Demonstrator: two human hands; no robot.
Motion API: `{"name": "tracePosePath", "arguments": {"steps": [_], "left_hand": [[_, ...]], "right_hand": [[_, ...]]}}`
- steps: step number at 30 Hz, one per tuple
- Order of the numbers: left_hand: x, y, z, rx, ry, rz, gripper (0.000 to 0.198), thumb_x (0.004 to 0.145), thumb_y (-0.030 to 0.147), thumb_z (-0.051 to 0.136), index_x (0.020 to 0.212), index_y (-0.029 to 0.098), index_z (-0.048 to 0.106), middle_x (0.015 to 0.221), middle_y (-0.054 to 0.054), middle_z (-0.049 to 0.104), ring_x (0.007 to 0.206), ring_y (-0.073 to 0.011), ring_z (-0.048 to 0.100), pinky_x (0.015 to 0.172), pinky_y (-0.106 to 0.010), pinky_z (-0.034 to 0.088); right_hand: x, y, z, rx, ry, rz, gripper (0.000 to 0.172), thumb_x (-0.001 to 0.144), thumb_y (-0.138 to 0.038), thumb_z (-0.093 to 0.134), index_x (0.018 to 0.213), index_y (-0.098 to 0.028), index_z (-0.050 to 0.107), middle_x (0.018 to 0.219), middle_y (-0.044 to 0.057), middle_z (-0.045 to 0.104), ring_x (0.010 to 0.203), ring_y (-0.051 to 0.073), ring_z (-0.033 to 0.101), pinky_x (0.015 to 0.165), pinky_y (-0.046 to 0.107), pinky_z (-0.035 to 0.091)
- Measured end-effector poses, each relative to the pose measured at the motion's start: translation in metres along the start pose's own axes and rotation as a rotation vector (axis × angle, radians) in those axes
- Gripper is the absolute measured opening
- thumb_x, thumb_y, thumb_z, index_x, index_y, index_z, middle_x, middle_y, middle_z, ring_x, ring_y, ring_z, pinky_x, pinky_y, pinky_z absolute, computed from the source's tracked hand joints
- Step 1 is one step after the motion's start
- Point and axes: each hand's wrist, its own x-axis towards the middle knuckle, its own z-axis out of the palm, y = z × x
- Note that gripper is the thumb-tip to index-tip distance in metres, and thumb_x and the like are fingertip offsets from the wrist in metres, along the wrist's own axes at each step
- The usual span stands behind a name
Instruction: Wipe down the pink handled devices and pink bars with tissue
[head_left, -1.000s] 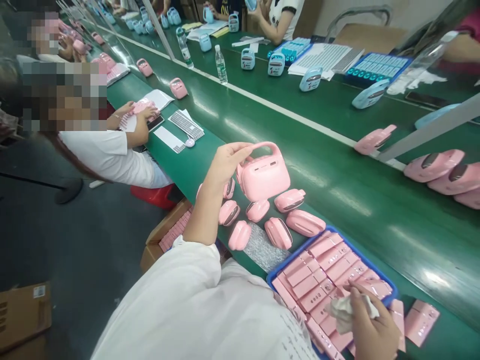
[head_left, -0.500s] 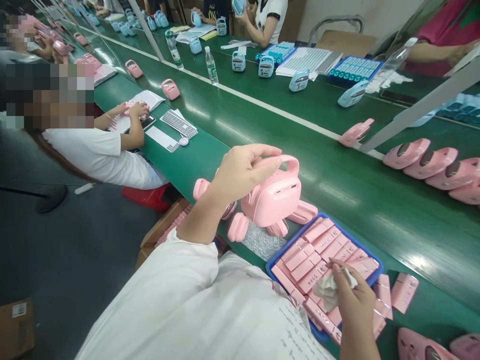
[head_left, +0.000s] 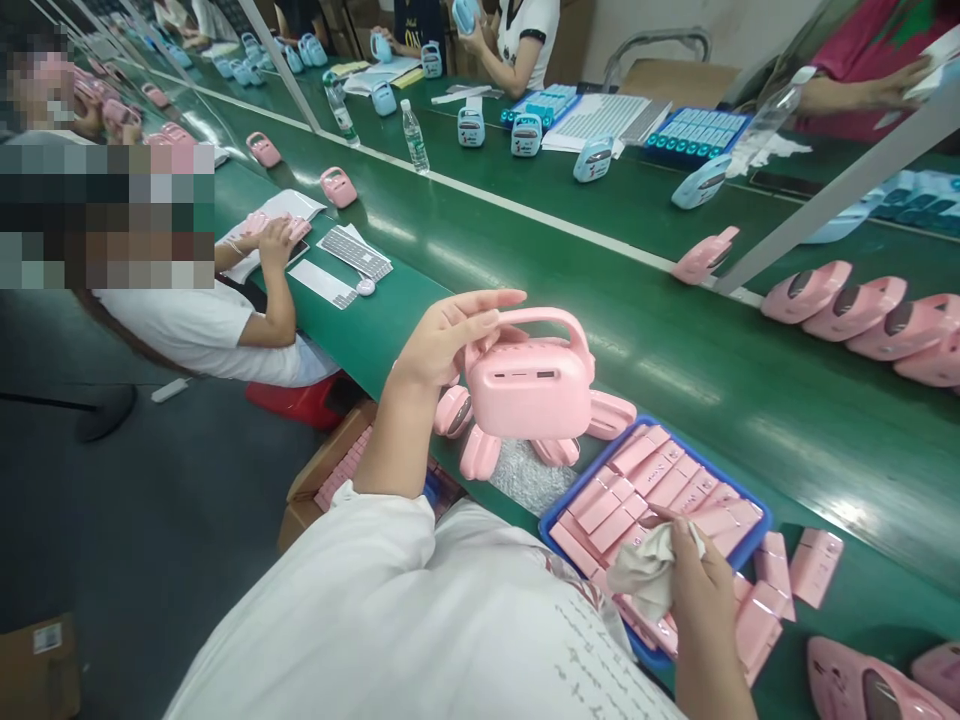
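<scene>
My left hand (head_left: 450,335) is closed around the left end of a pink portable speaker (head_left: 532,395) and its carrying handle. It is held up over the bench, with a side bearing small slots facing me. Below and behind it lie several more pink speakers (head_left: 480,453), partly hidden. My right hand (head_left: 705,590) pinches a crumpled whitish cloth (head_left: 645,572) above a blue tray (head_left: 592,472). Flat pink pieces (head_left: 622,525) in rows fill this tray. Whether the right fingertips hold anything besides the cloth, I cannot tell.
Loose pink pieces (head_left: 817,568) lie right of the tray. A row of pink speakers (head_left: 855,305) stands on the far right near a slanted grey post (head_left: 817,210). At left a co-worker (head_left: 180,325) sits at the same green bench; other people work across it.
My left hand has moved a little left and turned the speaker, so its slotted side now faces me more squarely. My right hand and the cloth have shifted slightly left.
</scene>
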Motion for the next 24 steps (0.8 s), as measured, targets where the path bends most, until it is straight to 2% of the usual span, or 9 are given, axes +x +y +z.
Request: {"name": "tracePosePath", "arguments": {"steps": [4,6,8,11,14,16,18,21,24], "left_hand": [[-0.001,-0.001,-0.003,-0.019,0.021,0.030,0.044,0.072,0.037,0.074,0.110,0.017,0.065,0.051,0.006,0.054,0.076,-0.0172,0.070,0.077,-0.028,0.054],[0.001,-0.004,-0.005,0.019,0.087,0.062,0.044,0.072,0.037,0.074,0.110,0.016,0.064,0.054,0.005,0.057,0.076,-0.0165,0.069,0.078,-0.029,0.054],[0.010,-0.016,-0.013,0.075,0.196,0.119,0.041,0.073,0.034,0.073,0.109,0.016,0.063,0.058,0.004,0.060,0.075,-0.0149,0.068,0.076,-0.027,0.053],[0.034,-0.056,-0.030,0.206,0.365,0.162,0.039,0.075,0.025,0.070,0.112,0.016,0.061,0.062,0.004,0.061,0.070,-0.0120,0.065,0.073,-0.024,0.052],[0.065,-0.112,-0.046,0.413,0.478,0.056,0.041,0.073,0.011,0.065,0.113,0.011,0.061,0.058,0.004,0.058,0.062,-0.0119,0.061,0.071,-0.026,0.051],[0.081,-0.147,-0.053,0.557,0.512,-0.028,0.041,0.074,0.010,0.061,0.116,0.010,0.060,0.074,-0.003,0.067,0.074,-0.0150,0.064,0.079,-0.029,0.052],[0.089,-0.173,-0.059,0.645,0.497,-0.063,0.042,0.076,0.010,0.058,0.118,0.009,0.060,0.095,-0.009,0.070,0.091,-0.0187,0.065,0.089,-0.032,0.049],[0.088,-0.194,-0.070,0.702,0.459,-0.080,0.042,0.077,0.010,0.055,0.119,0.009,0.060,0.114,-0.013,0.067,0.107,-0.0215,0.061,0.098,-0.034,0.045],[0.082,-0.198,-0.082,0.779,0.428,-0.106,0.041,0.080,0.011,0.052,0.120,0.011,0.059,0.120,-0.013,0.064,0.112,-0.0213,0.059,0.100,-0.034,0.043]], "right_hand": [[0.008,0.014,-0.003,0.014,-0.031,0.030,0.056,0.070,-0.063,0.061,0.098,-0.015,0.069,0.085,0.006,0.064,0.056,0.012,0.043,0.045,0.025,0.032],[0.012,0.021,-0.006,-0.020,-0.060,0.009,0.058,0.068,-0.066,0.061,0.096,-0.015,0.069,0.087,0.007,0.065,0.056,0.013,0.045,0.046,0.025,0.034],[0.014,0.025,-0.009,-0.050,-0.074,-0.023,0.058,0.069,-0.067,0.060,0.094,-0.015,0.069,0.089,0.008,0.066,0.060,0.014,0.049,0.048,0.026,0.037],[0.014,0.027,-0.010,-0.060,-0.064,-0.037,0.057,0.070,-0.067,0.059,0.093,-0.016,0.068,0.087,0.008,0.067,0.063,0.016,0.053,0.050,0.027,0.040],[0.015,0.029,-0.009,-0.061,-0.082,-0.006,0.059,0.068,-0.069,0.059,0.094,-0.017,0.068,0.084,0.007,0.066,0.060,0.016,0.052,0.047,0.027,0.038],[0.016,0.030,-0.008,-0.058,-0.089,0.004,0.060,0.067,-0.070,0.060,0.092,-0.016,0.068,0.081,0.007,0.065,0.059,0.016,0.052,0.046,0.027,0.039],[0.016,0.030,-0.008,-0.057,-0.091,0.008,0.061,0.064,-0.071,0.061,0.090,-0.016,0.068,0.079,0.006,0.064,0.058,0.016,0.053,0.047,0.028,0.041],[0.015,0.029,-0.008,-0.045,-0.068,0.018,0.061,0.063,-0.070,0.062,0.091,-0.016,0.067,0.077,0.007,0.065,0.057,0.016,0.054,0.048,0.028,0.044],[0.012,0.030,-0.006,0.004,-0.023,0.057,0.060,0.062,-0.068,0.063,0.091,-0.016,0.067,0.074,0.006,0.065,0.056,0.016,0.054,0.047,0.028,0.044]]}}
